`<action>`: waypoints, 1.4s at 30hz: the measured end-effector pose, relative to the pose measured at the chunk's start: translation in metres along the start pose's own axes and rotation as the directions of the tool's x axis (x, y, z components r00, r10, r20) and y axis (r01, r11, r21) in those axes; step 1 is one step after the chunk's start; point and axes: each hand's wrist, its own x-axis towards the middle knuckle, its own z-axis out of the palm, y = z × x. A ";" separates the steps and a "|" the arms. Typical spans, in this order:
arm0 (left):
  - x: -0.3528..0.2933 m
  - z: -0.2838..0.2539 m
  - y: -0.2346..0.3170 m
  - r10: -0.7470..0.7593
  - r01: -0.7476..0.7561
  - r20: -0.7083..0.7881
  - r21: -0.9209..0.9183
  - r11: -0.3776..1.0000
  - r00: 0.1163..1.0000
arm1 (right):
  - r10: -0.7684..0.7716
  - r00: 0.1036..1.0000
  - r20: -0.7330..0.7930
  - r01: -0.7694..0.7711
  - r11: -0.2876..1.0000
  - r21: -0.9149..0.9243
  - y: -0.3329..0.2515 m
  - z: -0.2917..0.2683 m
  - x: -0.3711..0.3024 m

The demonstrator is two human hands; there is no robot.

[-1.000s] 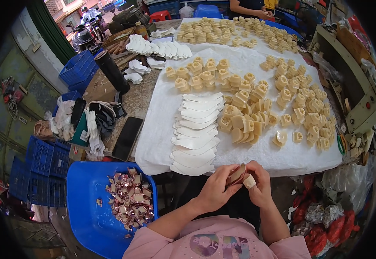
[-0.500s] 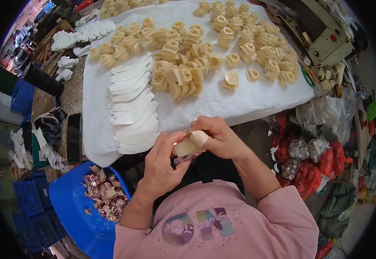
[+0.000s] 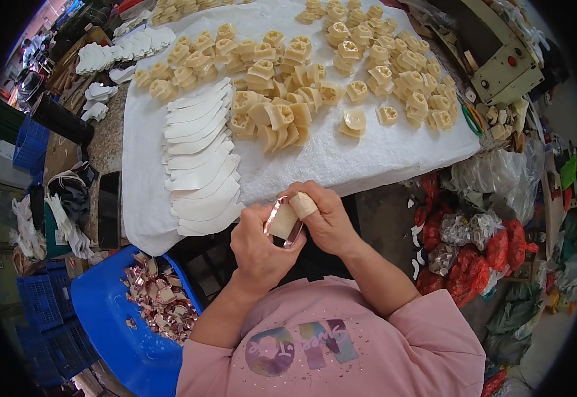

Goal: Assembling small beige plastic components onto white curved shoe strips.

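Both my hands meet in front of my chest, just off the near edge of the white-covered table. My left hand (image 3: 260, 241) curls round a cream heel-shaped piece (image 3: 282, 221) with a shiny pink metallic rim. The fingers of my right hand (image 3: 328, 221) close on the blocky cream end (image 3: 303, 205) at its upper right. Whether that end is joined to the rimmed part cannot be made out. Closest on the table is a row of overlapping thin white curved pieces (image 3: 202, 169). Behind them spread many cream hollow heel-shaped pieces (image 3: 275, 119).
A blue basin (image 3: 96, 298) at lower left holds shiny pink-and-cream pieces (image 3: 162, 301). A dark flat device (image 3: 109, 208) and white gloves (image 3: 70, 228) lie left of the white cloth (image 3: 341, 162). At right are red plastic bags (image 3: 470, 271) and a cream machine box (image 3: 510, 66).
My hands have turned the piece, so its pink rim now faces up more. The left hand has shifted slightly right and its fingers have moved lower round the piece.
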 end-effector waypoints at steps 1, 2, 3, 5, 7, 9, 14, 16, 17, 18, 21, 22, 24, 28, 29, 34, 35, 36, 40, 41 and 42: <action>0.002 0.001 -0.001 0.037 -0.036 -0.013 0.068 0.997 0.999 | 0.001 1.000 0.000 -0.001 1.000 -0.002 0.003 0.002 0.001; 0.003 0.001 -0.002 0.073 -0.069 -0.024 0.138 0.988 0.997 | 0.052 0.998 -0.022 -0.049 0.992 0.117 0.009 0.004 0.001; 0.003 0.001 -0.003 0.070 -0.066 -0.025 0.139 0.988 0.997 | 0.106 0.994 -0.038 -0.094 0.967 0.235 0.016 0.006 0.001; 0.002 0.000 -0.005 0.045 -0.041 -0.024 0.133 0.990 0.999 | 0.114 0.993 0.030 -0.112 0.835 0.539 0.019 0.009 0.000; 0.000 0.001 -0.004 0.035 -0.030 -0.047 0.107 0.994 0.998 | 0.180 0.976 0.121 -0.209 0.629 0.749 0.010 0.013 -0.003; -0.002 0.003 -0.004 0.028 -0.023 -0.066 0.075 0.997 0.997 | 0.166 0.981 0.100 -0.184 0.641 0.745 0.016 0.016 -0.005; -0.006 0.007 -0.018 0.073 -0.049 -0.140 0.167 0.985 0.987 | -0.003 0.988 -0.154 -0.008 0.998 -0.067 0.007 0.027 0.001; -0.004 0.004 -0.021 0.073 -0.052 -0.103 0.195 0.979 0.992 | 0.003 0.989 -0.150 -0.017 0.996 -0.092 0.014 0.028 0.003; -0.004 0.001 -0.023 0.076 -0.062 -0.058 0.218 0.974 0.995 | 0.008 0.988 -0.156 -0.027 0.993 -0.117 0.017 0.028 0.004; -0.003 -0.002 -0.024 0.068 -0.052 -0.064 0.223 0.973 0.996 | 0.012 0.989 -0.145 -0.029 0.993 -0.117 0.019 0.026 0.005; -0.005 -0.011 -0.031 0.037 -0.022 -0.096 0.148 0.989 0.995 | 0.176 0.984 0.044 -0.181 0.960 0.215 0.021 0.020 0.011; -0.007 -0.015 -0.033 0.014 0.001 -0.119 0.122 0.993 0.993 | 0.178 0.982 0.058 -0.187 0.947 0.260 0.018 0.020 0.015; -0.011 -0.021 -0.039 -0.014 0.029 -0.149 0.101 0.994 0.989 | 0.082 0.994 0.066 -0.097 0.956 0.277 0.021 0.018 0.025; -0.023 -0.055 -0.056 -0.076 0.110 -0.166 0.211 0.971 0.983 | 0.067 0.997 0.046 -0.073 0.989 0.129 0.007 0.021 0.047; -0.027 -0.065 -0.062 -0.072 0.127 -0.209 0.264 0.956 0.975 | 0.066 0.996 0.061 -0.074 0.989 0.130 0.006 0.025 0.052; -0.079 -0.129 -0.106 -0.288 0.437 -0.433 0.300 0.848 0.854 | -0.104 0.992 0.065 0.118 0.959 -0.257 0.015 0.038 0.079; -0.086 -0.142 -0.105 -0.399 0.574 -0.532 0.212 0.791 0.747 | -0.189 0.974 0.125 0.222 0.907 -0.357 0.016 0.044 0.083; -0.104 -0.159 -0.115 -0.367 0.586 -0.582 0.243 0.773 0.725 | -0.191 0.973 0.130 0.225 0.907 -0.356 0.017 0.048 0.086; -0.149 -0.215 -0.118 -0.395 0.764 -0.665 0.459 0.453 0.634 | -0.228 0.949 0.216 0.306 0.828 -0.469 0.020 0.061 0.098; -0.150 -0.219 -0.116 -0.392 0.744 -0.636 0.611 0.271 0.665 | -0.272 0.924 0.269 0.378 0.758 -0.531 0.021 0.064 0.102; -0.149 -0.219 -0.116 -0.323 0.712 -0.637 0.655 0.254 0.700 | -0.277 0.921 0.276 0.385 0.756 -0.529 0.020 0.068 0.104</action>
